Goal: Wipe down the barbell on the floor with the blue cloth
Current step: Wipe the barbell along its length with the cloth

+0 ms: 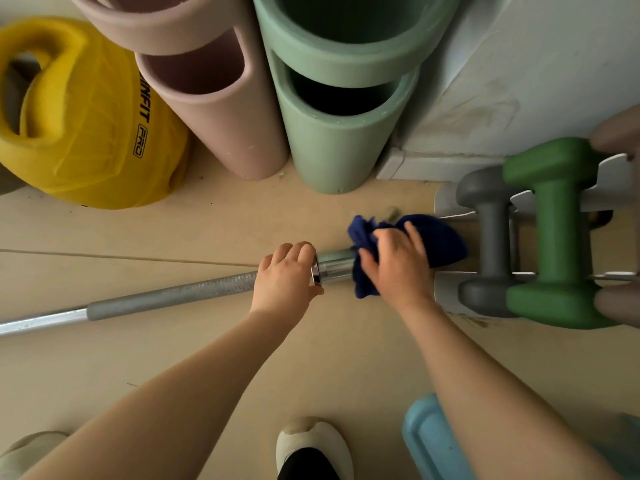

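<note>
A silver barbell point(173, 295) lies on the beige floor, running from the lower left edge up toward the centre right. Its knurled grey section ends at a shiny collar and sleeve point(334, 265). My left hand point(285, 277) is closed around the bar just left of the collar. My right hand point(398, 263) presses the dark blue cloth point(440, 242) around the sleeve's right end, which the cloth hides.
A rack with a grey dumbbell point(488, 237) and a green dumbbell point(557, 233) stands just right of the cloth. Pink point(221, 109) and green point(339, 133) rolled mats and a yellow weight ball point(86, 126) lean at the back. A light blue object point(429, 441) and a slippered foot point(313, 445) are near me.
</note>
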Motion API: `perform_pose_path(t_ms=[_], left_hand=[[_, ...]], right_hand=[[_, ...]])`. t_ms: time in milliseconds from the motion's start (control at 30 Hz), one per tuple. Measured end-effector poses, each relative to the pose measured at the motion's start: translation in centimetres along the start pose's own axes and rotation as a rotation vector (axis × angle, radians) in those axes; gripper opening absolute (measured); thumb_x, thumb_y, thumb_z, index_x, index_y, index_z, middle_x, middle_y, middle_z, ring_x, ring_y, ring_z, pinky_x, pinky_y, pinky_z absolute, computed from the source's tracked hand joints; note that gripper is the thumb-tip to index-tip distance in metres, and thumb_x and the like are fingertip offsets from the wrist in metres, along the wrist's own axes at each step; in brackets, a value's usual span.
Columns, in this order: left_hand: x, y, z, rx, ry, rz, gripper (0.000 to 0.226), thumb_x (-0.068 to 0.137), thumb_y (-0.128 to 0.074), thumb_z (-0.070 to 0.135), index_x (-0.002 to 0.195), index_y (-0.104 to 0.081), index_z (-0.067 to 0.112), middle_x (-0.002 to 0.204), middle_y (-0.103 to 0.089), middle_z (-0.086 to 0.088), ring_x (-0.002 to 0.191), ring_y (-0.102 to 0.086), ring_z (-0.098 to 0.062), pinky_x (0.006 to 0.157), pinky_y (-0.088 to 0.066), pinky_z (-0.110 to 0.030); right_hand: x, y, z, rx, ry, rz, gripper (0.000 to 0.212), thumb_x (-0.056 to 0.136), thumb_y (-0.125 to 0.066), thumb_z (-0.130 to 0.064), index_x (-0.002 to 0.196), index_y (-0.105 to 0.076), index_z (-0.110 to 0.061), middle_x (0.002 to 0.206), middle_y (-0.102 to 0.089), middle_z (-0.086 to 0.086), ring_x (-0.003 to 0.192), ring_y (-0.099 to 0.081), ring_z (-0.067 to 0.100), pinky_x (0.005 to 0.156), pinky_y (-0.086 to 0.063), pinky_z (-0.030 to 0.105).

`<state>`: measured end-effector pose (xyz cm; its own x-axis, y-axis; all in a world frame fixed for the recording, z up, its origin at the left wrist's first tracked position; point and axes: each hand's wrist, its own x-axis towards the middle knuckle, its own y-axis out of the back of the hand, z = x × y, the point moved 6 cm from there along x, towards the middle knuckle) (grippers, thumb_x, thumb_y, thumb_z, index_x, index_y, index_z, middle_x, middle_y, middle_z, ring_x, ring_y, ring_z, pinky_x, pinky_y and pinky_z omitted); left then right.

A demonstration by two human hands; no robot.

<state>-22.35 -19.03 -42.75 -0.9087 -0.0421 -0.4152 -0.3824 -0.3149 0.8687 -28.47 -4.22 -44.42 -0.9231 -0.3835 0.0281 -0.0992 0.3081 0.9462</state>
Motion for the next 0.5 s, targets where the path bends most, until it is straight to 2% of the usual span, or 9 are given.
perform_pose_path(t_ms=[67,133,200,267,333,400,500], left_hand=[[0.1,0.1,-0.1,-0.006,0.001,-0.009,0.048,0.081,-0.066,0.036,0.121,-0.045,0.019,0.129,-0.049,0.008,0.126,-0.036,-0.017,0.099,-0.03,-0.03],[0.1,0.1,-0.2,-0.008,0.003,-0.02,0.048,0.082,-0.066,0.036,0.121,-0.045,0.019,0.129,-0.049,0.008,0.128,-0.034,-0.017,0.1,-0.03,-0.03],[0.1,0.0,-0.3,0.002,-0.001,-0.031,0.048,0.082,-0.066,0.037,0.121,-0.044,0.019,0.129,-0.049,0.008,0.129,-0.032,-0.018,0.1,-0.029,-0.03],[0.2,0.0,-0.2,0.008,-0.01,-0.035,0.048,0.081,-0.066,0.038,0.119,-0.044,0.018,0.127,-0.05,0.007,0.128,-0.033,-0.018,0.1,-0.029,-0.03],[0.3,0.1,-0.2,-0.001,-0.005,-0.04,0.047,0.081,-0.067,0.037,0.118,-0.045,0.018,0.125,-0.051,0.006,0.127,-0.034,-0.019,0.099,-0.029,-0.03],[0.4,0.1,-0.2,-0.016,0.005,-0.042,0.046,0.081,-0.067,0.036,0.117,-0.046,0.017,0.125,-0.052,0.006,0.126,-0.035,-0.019,0.098,-0.03,-0.031],[0.2,0.2,-0.1,-0.017,0.005,-0.025,0.044,0.081,-0.067,0.035,0.116,-0.046,0.017,0.124,-0.053,0.005,0.123,-0.037,-0.02,0.096,-0.031,-0.031]], right_hand=[[0.0,0.5,2.3,-0.01,-0.148,0.073,0.038,0.085,-0.04,-0.035,0.086,-0.061,-0.003,0.081,-0.068,0.013,0.083,-0.065,0.032,0.106,-0.027,0.038],[-0.4,0.5,3.9,0.079,-0.349,0.136,0.045,0.088,-0.034,-0.034,0.096,-0.061,0.002,0.096,-0.066,0.018,0.098,-0.061,0.037,0.109,-0.028,0.044],[-0.9,0.3,4.3,0.29,-0.585,0.263,0.048,0.092,-0.035,-0.03,0.114,-0.054,0.008,0.121,-0.057,0.024,0.118,-0.05,0.04,0.109,-0.03,0.049],[-1.8,-0.3,3.8,0.583,-0.846,0.416,0.045,0.094,-0.039,-0.019,0.129,-0.041,0.009,0.138,-0.043,0.024,0.13,-0.039,0.039,0.11,-0.028,0.048],[-2.9,-0.9,2.8,0.833,-1.092,0.542,0.046,0.097,-0.039,-0.015,0.138,-0.029,0.004,0.141,-0.039,0.022,0.129,-0.042,0.035,0.109,-0.033,0.046],[-3.8,-1.5,1.5,1.015,-1.288,0.629,0.046,0.098,-0.039,-0.017,0.139,-0.025,-0.001,0.138,-0.042,0.02,0.121,-0.048,0.035,0.104,-0.039,0.045],[-4.0,-2.1,-1.4,1.2,-1.469,0.636,0.044,0.097,-0.042,-0.012,0.137,-0.026,-0.01,0.137,-0.041,0.017,0.118,-0.049,0.034,0.1,-0.042,0.041]])
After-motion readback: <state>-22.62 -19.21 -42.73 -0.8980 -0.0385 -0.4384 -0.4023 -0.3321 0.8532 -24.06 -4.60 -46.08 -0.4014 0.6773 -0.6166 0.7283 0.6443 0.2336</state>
